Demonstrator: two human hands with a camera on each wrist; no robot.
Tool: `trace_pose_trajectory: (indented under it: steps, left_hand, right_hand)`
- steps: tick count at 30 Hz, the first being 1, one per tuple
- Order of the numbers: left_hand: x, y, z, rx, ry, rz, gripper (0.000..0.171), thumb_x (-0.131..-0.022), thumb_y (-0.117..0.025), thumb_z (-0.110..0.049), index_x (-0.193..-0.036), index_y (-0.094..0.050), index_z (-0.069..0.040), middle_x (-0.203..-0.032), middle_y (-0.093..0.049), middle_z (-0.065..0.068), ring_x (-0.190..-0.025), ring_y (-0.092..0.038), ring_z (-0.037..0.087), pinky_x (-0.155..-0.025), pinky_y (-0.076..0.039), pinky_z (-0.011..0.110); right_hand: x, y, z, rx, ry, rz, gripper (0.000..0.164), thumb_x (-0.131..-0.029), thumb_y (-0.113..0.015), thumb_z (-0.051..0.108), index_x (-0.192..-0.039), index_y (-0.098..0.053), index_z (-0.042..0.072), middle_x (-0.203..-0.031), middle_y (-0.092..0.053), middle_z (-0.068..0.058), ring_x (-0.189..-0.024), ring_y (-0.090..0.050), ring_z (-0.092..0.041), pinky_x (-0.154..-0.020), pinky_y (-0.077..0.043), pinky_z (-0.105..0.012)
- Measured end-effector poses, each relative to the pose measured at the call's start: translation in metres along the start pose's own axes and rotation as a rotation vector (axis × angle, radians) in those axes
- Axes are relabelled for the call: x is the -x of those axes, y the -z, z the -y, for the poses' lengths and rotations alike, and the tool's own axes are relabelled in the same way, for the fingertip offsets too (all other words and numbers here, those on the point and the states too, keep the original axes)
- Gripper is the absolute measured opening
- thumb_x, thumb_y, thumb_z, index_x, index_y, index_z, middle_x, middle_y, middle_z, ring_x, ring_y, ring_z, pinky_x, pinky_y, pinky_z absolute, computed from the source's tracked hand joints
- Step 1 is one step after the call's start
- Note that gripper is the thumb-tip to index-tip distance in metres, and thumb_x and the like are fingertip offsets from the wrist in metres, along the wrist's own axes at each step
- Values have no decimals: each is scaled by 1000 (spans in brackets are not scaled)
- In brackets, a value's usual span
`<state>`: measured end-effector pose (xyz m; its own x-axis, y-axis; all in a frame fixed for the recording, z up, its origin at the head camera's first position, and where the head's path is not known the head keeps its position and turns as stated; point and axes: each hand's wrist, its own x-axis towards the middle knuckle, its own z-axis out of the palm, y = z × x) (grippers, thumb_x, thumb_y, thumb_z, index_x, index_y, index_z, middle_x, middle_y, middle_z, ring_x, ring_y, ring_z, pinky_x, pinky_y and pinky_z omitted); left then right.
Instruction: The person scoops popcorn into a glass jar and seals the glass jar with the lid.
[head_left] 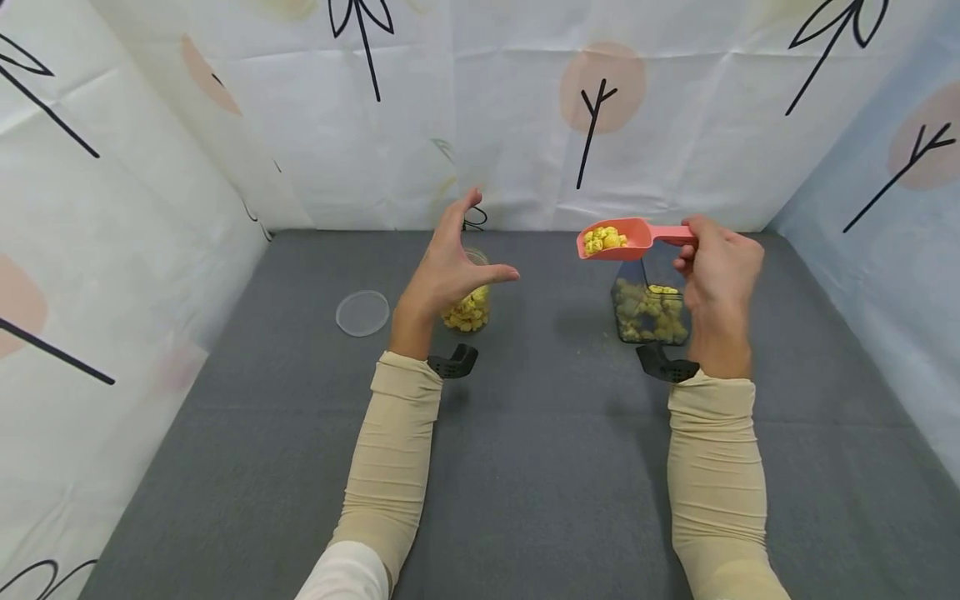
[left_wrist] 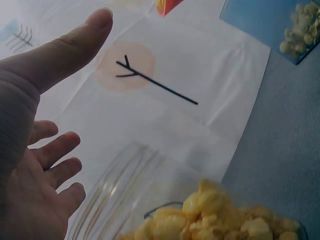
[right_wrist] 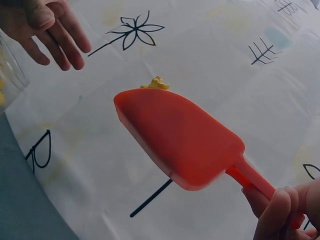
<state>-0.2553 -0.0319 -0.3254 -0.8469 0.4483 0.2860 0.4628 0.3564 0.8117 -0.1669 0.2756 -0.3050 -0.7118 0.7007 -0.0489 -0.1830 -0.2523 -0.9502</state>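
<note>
My right hand (head_left: 722, 265) grips the handle of a coral-red scoop (head_left: 637, 236), held up with yellow popcorn (head_left: 603, 241) in its bowl. Below and behind the scoop stands a clear, bluish square container (head_left: 651, 312) with more popcorn inside. My left hand (head_left: 447, 265) is raised with thumb and fingers spread, holding nothing. Just beyond it a clear round jar (head_left: 469, 310), partly hidden by that hand, stands upright and uncovered with popcorn in it. In the left wrist view the ribbed jar wall (left_wrist: 112, 192) shows beside the fingers; whether they touch it I cannot tell.
A clear round lid (head_left: 362, 313) lies flat on the grey tabletop (head_left: 540, 467), left of the jar. White printed cloth (head_left: 510, 125) hangs as walls behind the table and at both sides. Small crumbs dot the table near the square container.
</note>
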Motion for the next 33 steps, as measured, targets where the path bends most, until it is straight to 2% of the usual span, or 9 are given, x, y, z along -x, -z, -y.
trace_pose_trajectory:
  steps: [5,6,8,10,14,19,21,26,33]
  left_hand:
    - [2,9,9,-12,63,4,119,-73,-92,-44,-164,-18,-26,-167,-26,-10,-156,-24,12,-124,-29,44]
    - [2,10,10,0,77,11,119,-73,-92,-43,-164,-18,-27,-166,-27,-10,-149,-37,17,-121,-34,45]
    - [3,14,12,13,105,25,118,-73,-92,-43,-164,-19,-29,-164,-30,-12,-142,-43,17,-118,-37,46]
    - [4,17,16,30,131,45,117,-73,-92,-41,-164,-20,-29,-163,-32,-15,-119,-57,23,-109,-44,47]
    - [6,25,26,50,167,84,111,-74,-92,-38,-162,-26,-29,-157,-40,-20,-95,-59,25,-100,-46,42]
    - [7,30,37,80,151,116,102,-76,-91,-34,-159,-35,-25,-154,-48,-14,-130,-52,16,-112,-41,45]
    - [8,31,40,83,143,124,98,-76,-91,-33,-158,-38,-26,-155,-49,-12,-147,-38,10,-118,-36,46]
    - [10,34,47,119,125,151,90,-78,-90,-29,-155,-44,-25,-155,-50,-7,-150,-38,13,-122,-32,51]
    - [10,34,56,164,111,196,84,-80,-89,-25,-152,-47,-28,-154,-52,-3,-145,-44,16,-116,-39,48]
  right_hand:
    - [3,-6,-3,-14,5,23,13,-93,-72,10,-85,-74,1,-60,-60,-1,-45,-53,-7,-47,-48,-17]
    - [4,-7,-3,-20,2,28,13,-93,-72,10,-86,-74,0,-60,-59,-1,-45,-53,-7,-47,-49,-17]
    - [5,-8,-3,-18,5,35,14,-93,-71,10,-86,-74,-1,-59,-59,-1,-45,-53,-7,-47,-49,-17]
    - [6,-9,-3,-21,5,41,14,-93,-71,10,-87,-74,-2,-60,-59,-1,-46,-53,-7,-47,-49,-17]
    - [9,-14,-5,-15,21,54,14,-93,-71,10,-86,-74,-2,-59,-59,-1,-45,-53,-6,-47,-49,-17]
    - [15,-21,-10,-16,20,97,14,-95,-69,11,-85,-75,3,-59,-60,1,-46,-54,-5,-47,-49,-17]
    - [16,-24,-12,-20,20,118,14,-96,-68,11,-86,-75,4,-60,-59,0,-47,-54,-5,-47,-49,-17]
    - [20,-32,-13,-25,46,153,13,-96,-67,10,-89,-76,4,-61,-61,0,-48,-54,-6,-48,-49,-17]
    - [25,-41,-9,-55,41,187,15,-96,-69,11,-87,-77,3,-58,-61,0,-45,-54,-7,-47,-49,-16]
